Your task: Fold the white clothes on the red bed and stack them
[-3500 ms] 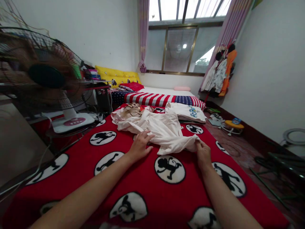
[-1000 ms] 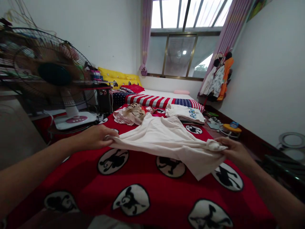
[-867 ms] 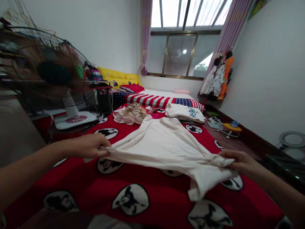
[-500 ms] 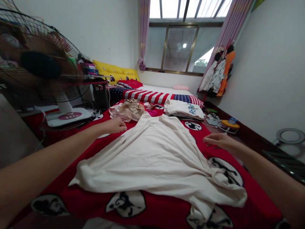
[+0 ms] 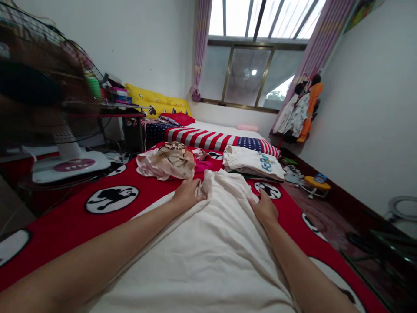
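A cream-white garment (image 5: 208,248) lies spread in front of me, its narrow end pointing away and its near part running out of the bottom of the view. My left hand (image 5: 189,194) is closed on the garment's far left edge, where the cloth bunches by the fingers. At the far right edge, my right hand (image 5: 265,208) grips the cloth between thumb and fingers. Part of the right fingers is hidden. Underneath is a red cover (image 5: 74,243) with black figures in white ovals.
Crumpled pink and beige clothes (image 5: 167,163) lie beyond my left hand. A folded white stack with blue lettering (image 5: 250,161) sits beyond my right. A fan (image 5: 68,152) stands at left, a yellow stool (image 5: 317,182) at right. A bed (image 5: 208,134) is under the window.
Both hands have moved inward from beside the garment and taken hold of its far edges. The camera has come closer, so the near part of the garment has left the view.
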The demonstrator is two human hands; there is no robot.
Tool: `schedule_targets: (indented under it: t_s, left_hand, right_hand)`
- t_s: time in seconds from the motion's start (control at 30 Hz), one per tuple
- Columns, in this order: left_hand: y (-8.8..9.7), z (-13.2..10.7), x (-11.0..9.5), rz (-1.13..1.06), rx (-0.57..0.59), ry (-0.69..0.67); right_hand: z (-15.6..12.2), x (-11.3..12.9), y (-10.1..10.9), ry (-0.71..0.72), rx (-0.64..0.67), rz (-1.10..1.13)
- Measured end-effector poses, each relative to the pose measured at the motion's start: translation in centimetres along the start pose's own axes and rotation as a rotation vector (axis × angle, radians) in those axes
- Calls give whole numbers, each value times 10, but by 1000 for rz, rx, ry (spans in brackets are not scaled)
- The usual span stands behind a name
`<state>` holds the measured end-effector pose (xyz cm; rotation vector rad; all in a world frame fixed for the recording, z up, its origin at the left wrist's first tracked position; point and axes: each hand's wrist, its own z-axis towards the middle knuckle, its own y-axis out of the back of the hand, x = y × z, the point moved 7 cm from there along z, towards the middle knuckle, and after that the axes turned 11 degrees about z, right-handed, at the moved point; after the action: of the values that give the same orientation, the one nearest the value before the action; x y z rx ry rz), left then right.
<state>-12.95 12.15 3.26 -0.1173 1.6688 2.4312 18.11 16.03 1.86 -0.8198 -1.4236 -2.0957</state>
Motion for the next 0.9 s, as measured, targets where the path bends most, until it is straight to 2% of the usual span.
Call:
schedule_targets:
  t_s: [0.07,0.17,0.27,0.33,0.4,0.5,0.6,0.67,0.7,0.77,0.83,0.9]
  left_hand:
    - [-7,-8,-14,-22,-30,-17]
    - [-14,-15,-25,-35,-2,-65]
    - [-12,-13,-29,-43,54,-140]
    - [-2,-8,-25,-48,67,-184]
    - [16,2,-10,-28,25,-189]
    - [46,21,33,77,-133,-77]
    - [54,32,80,217,-171,93]
    - [50,33,94,257,-149,134]
    - [50,33,94,266,-162,132]
    - [54,33,81,267,-248,104]
    - [59,35,55,219,-334,24]
    - [53,44,21,129,-307,-97]
  right_hand:
    - [-8,8,-5,66,22,-80]
    - [-16,23,-15,233,104,-114]
    - [-17,30,-18,382,156,-14]
    - [-13,25,-7,431,89,127]
    - [-6,10,16,423,-74,227]
    - [3,-22,51,288,-298,193]
    - [9,-48,62,72,-291,54]
    - [10,-53,59,-9,-211,-52]
    - [9,-52,56,-23,-173,-100]
    - [8,-47,53,-33,-134,-162]
    - [6,-45,53,-68,-152,-169]
    - [5,-46,57,-110,-193,-139]
